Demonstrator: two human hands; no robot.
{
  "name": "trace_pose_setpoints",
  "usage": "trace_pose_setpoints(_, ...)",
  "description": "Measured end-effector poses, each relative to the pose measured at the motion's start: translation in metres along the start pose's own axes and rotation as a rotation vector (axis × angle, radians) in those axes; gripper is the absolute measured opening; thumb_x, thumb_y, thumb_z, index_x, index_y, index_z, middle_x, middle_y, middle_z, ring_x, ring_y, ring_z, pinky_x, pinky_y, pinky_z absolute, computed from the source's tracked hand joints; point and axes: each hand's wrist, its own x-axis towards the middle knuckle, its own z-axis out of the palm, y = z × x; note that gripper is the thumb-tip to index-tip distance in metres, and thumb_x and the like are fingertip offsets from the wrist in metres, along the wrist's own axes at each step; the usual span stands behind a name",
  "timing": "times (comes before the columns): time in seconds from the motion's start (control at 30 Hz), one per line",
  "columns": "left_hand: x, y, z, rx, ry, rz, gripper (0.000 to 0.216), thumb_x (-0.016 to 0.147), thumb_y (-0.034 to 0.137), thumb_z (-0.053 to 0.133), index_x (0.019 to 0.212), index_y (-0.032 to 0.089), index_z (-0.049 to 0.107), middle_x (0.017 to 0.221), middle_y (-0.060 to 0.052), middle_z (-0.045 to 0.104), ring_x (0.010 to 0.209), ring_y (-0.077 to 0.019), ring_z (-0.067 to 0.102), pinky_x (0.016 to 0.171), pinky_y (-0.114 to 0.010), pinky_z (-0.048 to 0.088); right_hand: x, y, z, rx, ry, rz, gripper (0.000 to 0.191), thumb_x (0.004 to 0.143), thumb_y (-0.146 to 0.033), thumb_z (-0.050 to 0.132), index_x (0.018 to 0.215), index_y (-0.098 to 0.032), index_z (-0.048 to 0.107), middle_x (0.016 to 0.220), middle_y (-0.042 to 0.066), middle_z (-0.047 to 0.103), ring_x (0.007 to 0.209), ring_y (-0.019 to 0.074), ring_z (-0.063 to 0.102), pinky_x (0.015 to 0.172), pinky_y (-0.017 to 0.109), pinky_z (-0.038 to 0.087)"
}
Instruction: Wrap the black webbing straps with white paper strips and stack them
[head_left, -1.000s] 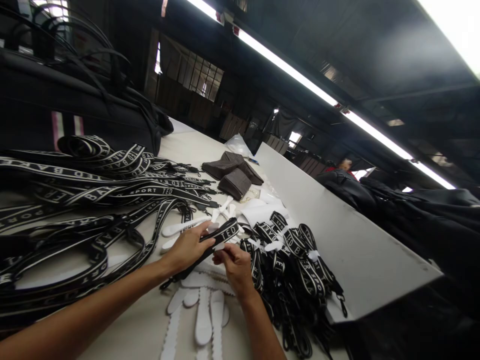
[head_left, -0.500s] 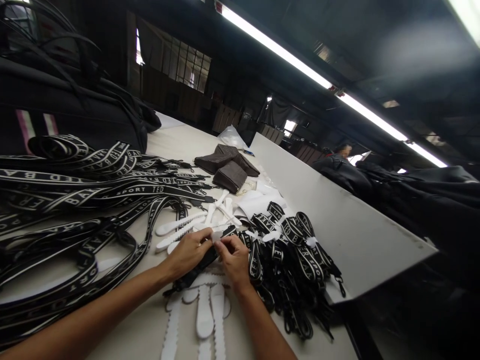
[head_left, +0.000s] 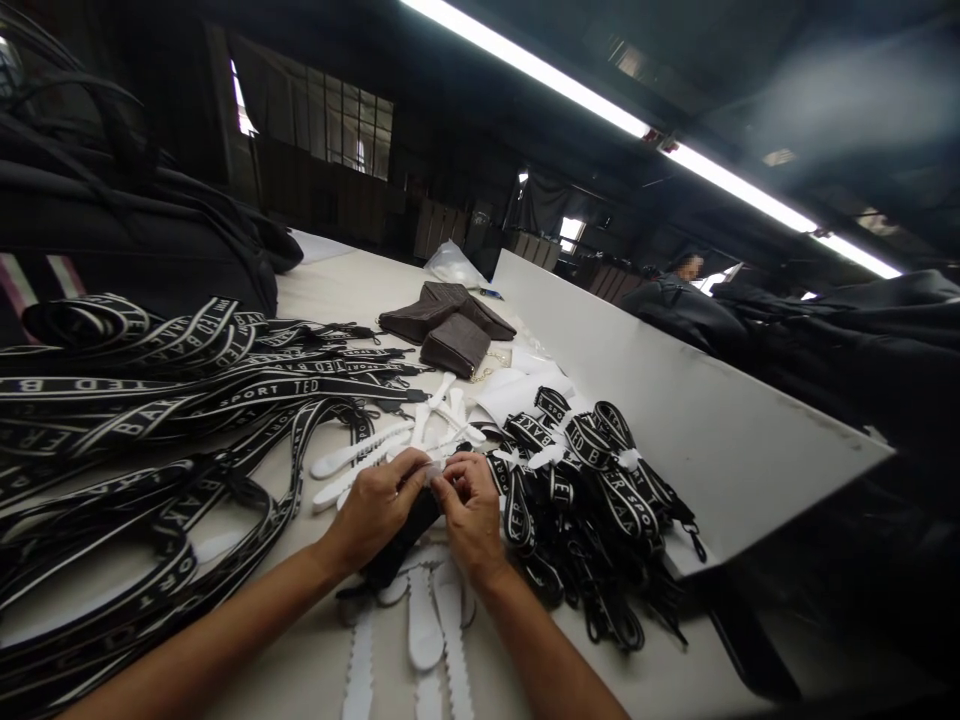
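Both hands meet over a folded black strap [head_left: 403, 545], pinching a small white tie strip [head_left: 433, 472] wrapped round it. My left hand [head_left: 382, 505] closes on the strip from the left, thumb and forefinger together. From the right, my right hand [head_left: 472, 510] grips the same strip, fingers curled. Whether the strip's ends are joined is hidden by the fingertips. White strips with toothed edges [head_left: 426, 625] lie below the hands, and more white strips [head_left: 360, 455] lie just beyond. Bundled straps [head_left: 577, 490] with white lettering, bound with white strips, are heaped right of my right hand.
Long loose lettered straps [head_left: 150, 420] spread over the table's left side, before a large black bag [head_left: 135, 240]. Brown pouches [head_left: 454, 340] and a clear plastic bag [head_left: 454, 265] sit farther back. A raised white panel [head_left: 675, 400] borders the right. A person [head_left: 682, 270] is in the background.
The view has shifted slightly. Both hands remain pinched at the white strip, and my left hand has turned a little, with the black strap below it showing more.
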Motion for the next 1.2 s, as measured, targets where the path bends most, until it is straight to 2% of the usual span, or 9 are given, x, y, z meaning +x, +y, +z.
trace_pose_setpoints(0.07,-0.001,0.0,0.0,-0.003,-0.032,0.019,0.021,0.092,0.037,0.045,0.09,0.023,0.061,0.08,-0.001,0.067,0.071,-0.0172,0.062,0.07,-0.024,0.042,0.001,-0.001,0.0,0.11,-0.061,0.094,0.02,0.082,-0.036,0.067,0.074,-0.019,0.061,0.092,0.002,0.061,0.052,0.0078,0.046,0.051,0.023,0.042)
trace_pose_setpoints(0.17,-0.002,-0.001,0.0,-0.006,-0.062,0.06,0.021,0.093,0.034,0.043,0.091,0.023,0.061,0.082,-0.002,0.068,0.073,-0.018,0.064,0.071,-0.025,0.042,0.003,-0.002,-0.001,0.246,-0.145,0.26,0.028,0.076,-0.044,0.071,0.072,-0.02,0.056,0.06,-0.005,0.053,0.039,0.0073,0.041,0.036,0.02,0.031)
trace_pose_setpoints(0.23,-0.003,-0.003,0.001,0.042,-0.063,0.06,0.022,0.094,0.033,0.041,0.091,0.022,0.06,0.082,-0.003,0.068,0.073,-0.019,0.064,0.071,-0.026,0.042,0.004,-0.002,-0.001,0.241,-0.129,0.302,0.033,0.072,-0.046,0.074,0.07,-0.019,0.055,0.052,-0.008,0.048,0.036,0.007,0.04,0.033,0.019,0.029)
trace_pose_setpoints(0.4,-0.006,-0.008,0.005,0.251,-0.047,0.104,0.027,0.097,0.031,0.036,0.09,0.019,0.06,0.083,-0.006,0.068,0.075,-0.0204,0.064,0.07,-0.029,0.041,0.004,-0.003,0.001,0.104,-0.075,0.286,0.035,0.072,-0.046,0.072,0.066,-0.018,0.053,0.053,-0.006,0.05,0.036,0.0078,0.045,0.032,0.018,0.033)
trace_pose_setpoints(0.6,-0.01,-0.012,0.011,0.434,0.025,0.423,0.026,0.097,0.02,0.039,0.078,0.018,0.057,0.068,-0.003,0.061,0.063,-0.0164,0.059,0.063,-0.028,0.04,0.01,0.006,-0.004,0.262,-0.127,0.355,0.031,0.067,-0.039,0.077,0.073,-0.018,0.055,0.054,-0.008,0.054,0.032,0.0063,0.042,0.029,0.017,0.029)
trace_pose_setpoints(0.77,-0.008,-0.016,0.011,0.478,0.126,0.597,0.019,0.095,0.013,0.043,0.082,0.016,0.057,0.068,-0.001,0.06,0.062,-0.0145,0.059,0.06,-0.026,0.042,0.016,0.01,-0.01,0.297,-0.218,0.403,0.027,0.063,-0.035,0.076,0.077,-0.014,0.068,0.053,-0.005,0.058,0.034,0.0062,0.041,0.034,0.019,0.03)
trace_pose_setpoints(0.93,-0.01,-0.005,0.01,0.47,0.141,0.71,0.019,0.092,0.009,0.042,0.079,0.016,0.054,0.061,0.001,0.054,0.054,-0.0132,0.052,0.054,-0.025,0.039,0.013,0.011,-0.003,0.065,-0.082,0.252,0.011,0.065,-0.025,0.069,0.061,-0.015,0.066,0.058,-0.001,0.062,0.057,0.0111,0.052,0.058,0.022,0.043)
trace_pose_setpoints(1.1,-0.032,0.028,0.028,0.21,0.019,0.956,0.018,0.089,0.004,0.04,0.086,0.014,0.055,0.065,-0.002,0.055,0.057,-0.0141,0.052,0.055,-0.025,0.042,0.01,0.024,0.009,-0.065,-0.091,0.258,0.014,0.066,-0.027,0.064,0.057,-0.016,0.06,0.052,-0.004,0.054,0.054,0.0112,0.046,0.054,0.023,0.038)
trace_pose_setpoints(1.2,-0.026,0.026,0.022,0.14,0.15,0.73,0.02,0.092,0.009,0.039,0.096,0.014,0.058,0.075,-0.005,0.062,0.068,-0.0156,0.06,0.064,-0.026,0.047,0.007,0.021,0.007,0.036,-0.093,0.255,0.015,0.068,-0.03,0.065,0.063,-0.016,0.063,0.057,-0.003,0.057,0.055,0.0117,0.048,0.055,0.023,0.039)
